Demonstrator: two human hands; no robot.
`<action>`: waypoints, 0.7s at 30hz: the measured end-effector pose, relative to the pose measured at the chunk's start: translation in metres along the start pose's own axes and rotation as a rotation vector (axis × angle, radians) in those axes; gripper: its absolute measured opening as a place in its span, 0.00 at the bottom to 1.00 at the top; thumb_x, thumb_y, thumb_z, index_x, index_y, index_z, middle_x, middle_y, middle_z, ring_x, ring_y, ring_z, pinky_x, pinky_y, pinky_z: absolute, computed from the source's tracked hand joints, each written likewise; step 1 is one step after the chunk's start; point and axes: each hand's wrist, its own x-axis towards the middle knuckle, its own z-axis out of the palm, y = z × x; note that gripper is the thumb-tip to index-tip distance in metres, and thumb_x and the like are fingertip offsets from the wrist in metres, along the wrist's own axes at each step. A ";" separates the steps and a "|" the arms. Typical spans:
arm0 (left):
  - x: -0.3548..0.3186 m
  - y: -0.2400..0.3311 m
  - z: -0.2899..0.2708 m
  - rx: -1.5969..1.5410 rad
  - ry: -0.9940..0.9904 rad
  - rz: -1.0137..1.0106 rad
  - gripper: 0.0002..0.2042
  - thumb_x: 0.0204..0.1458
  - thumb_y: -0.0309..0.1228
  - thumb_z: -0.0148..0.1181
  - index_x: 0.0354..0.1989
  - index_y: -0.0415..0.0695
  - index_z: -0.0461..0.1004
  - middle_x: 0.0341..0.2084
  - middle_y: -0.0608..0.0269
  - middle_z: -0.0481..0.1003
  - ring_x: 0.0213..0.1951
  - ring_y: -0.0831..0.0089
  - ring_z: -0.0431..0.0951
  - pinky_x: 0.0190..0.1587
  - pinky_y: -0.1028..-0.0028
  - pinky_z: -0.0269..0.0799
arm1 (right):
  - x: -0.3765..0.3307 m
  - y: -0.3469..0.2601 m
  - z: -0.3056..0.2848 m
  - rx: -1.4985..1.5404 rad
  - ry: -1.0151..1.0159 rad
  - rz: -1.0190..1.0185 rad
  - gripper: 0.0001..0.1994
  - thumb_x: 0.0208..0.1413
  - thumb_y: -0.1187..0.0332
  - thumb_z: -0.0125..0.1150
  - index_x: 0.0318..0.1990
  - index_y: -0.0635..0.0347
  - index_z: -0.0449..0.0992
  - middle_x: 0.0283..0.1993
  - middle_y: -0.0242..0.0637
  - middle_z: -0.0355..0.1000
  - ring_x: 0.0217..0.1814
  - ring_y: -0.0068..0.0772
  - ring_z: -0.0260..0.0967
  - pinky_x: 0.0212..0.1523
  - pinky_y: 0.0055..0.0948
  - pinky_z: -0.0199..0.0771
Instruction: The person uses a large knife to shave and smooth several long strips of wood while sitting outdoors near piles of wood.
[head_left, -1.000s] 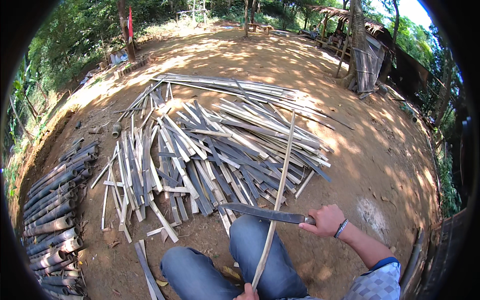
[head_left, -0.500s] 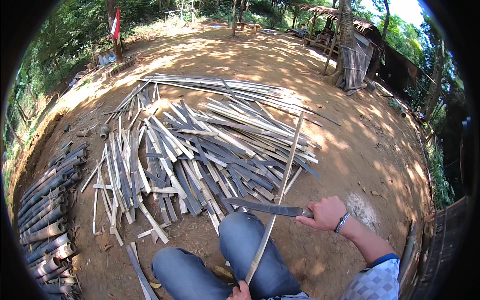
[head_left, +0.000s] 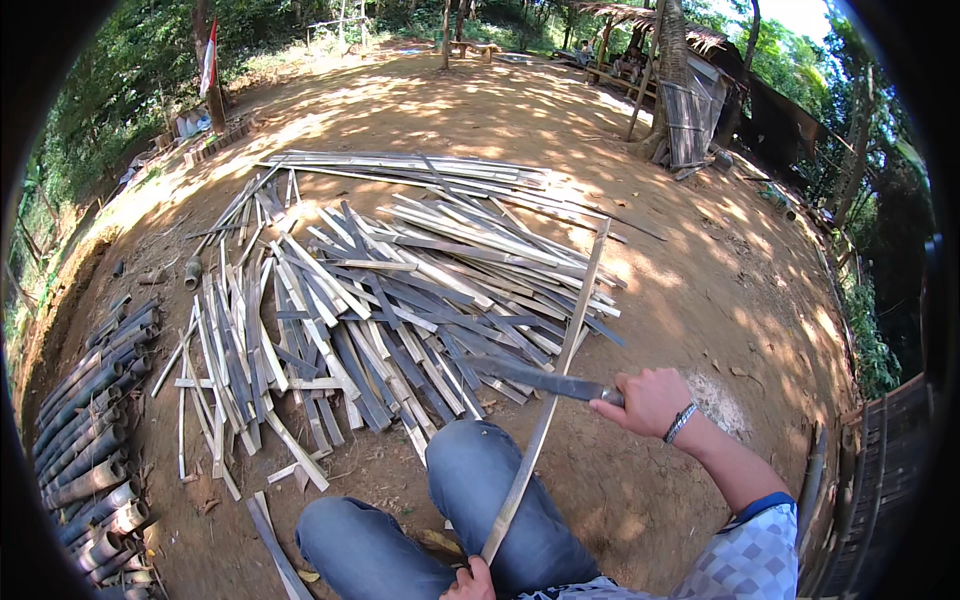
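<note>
A long, narrow bamboo strip (head_left: 518, 488) slants up and away from my lap, resting along my right thigh. Low in the picture, my left hand (head_left: 470, 582) is closed around its near end, partly cut off by the lower edge. My right hand (head_left: 648, 402) grips the handle of a machete (head_left: 535, 377). The dark blade points left and crosses the strip around its middle, just beyond my right knee. Whether the edge bites into the strip I cannot tell. A large heap of split bamboo strips (head_left: 400, 290) spreads over the ground ahead.
Dark bamboo poles (head_left: 95, 440) are stacked at the left. One loose strip (head_left: 272, 545) lies beside my left leg. A woven panel (head_left: 880, 480) stands close on my right. Farther off are a tree trunk (head_left: 672, 60), a roofed hut with people, and a red-and-white flag (head_left: 209, 58).
My right hand and the machete have moved a little farther up along the strip, and the blade tip has risen. The whole view has shifted slightly. My left hand keeps its hold.
</note>
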 end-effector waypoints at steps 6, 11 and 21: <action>0.015 -0.023 0.000 -0.296 -0.019 0.047 0.08 0.58 0.28 0.47 0.42 0.38 0.66 0.18 0.42 0.73 0.21 0.46 0.75 0.23 0.53 0.70 | 0.026 0.048 0.027 0.165 0.250 0.188 0.32 0.56 0.37 0.47 0.25 0.61 0.74 0.19 0.48 0.72 0.24 0.52 0.73 0.28 0.45 0.74; 0.010 -0.032 -0.011 -0.526 -0.148 -0.006 0.15 0.58 0.34 0.52 0.47 0.35 0.65 0.20 0.35 0.72 0.26 0.39 0.74 0.27 0.48 0.67 | -0.026 -0.008 0.057 0.189 0.073 -0.076 0.31 0.54 0.34 0.47 0.22 0.56 0.74 0.14 0.44 0.69 0.18 0.48 0.71 0.22 0.44 0.72; -0.024 -0.031 -0.017 -0.593 -0.265 -0.154 0.26 0.57 0.39 0.56 0.54 0.26 0.63 0.27 0.30 0.72 0.31 0.34 0.72 0.33 0.47 0.66 | -0.006 -0.016 0.089 0.353 0.140 -0.069 0.32 0.54 0.34 0.47 0.22 0.58 0.74 0.14 0.45 0.69 0.19 0.51 0.72 0.21 0.43 0.71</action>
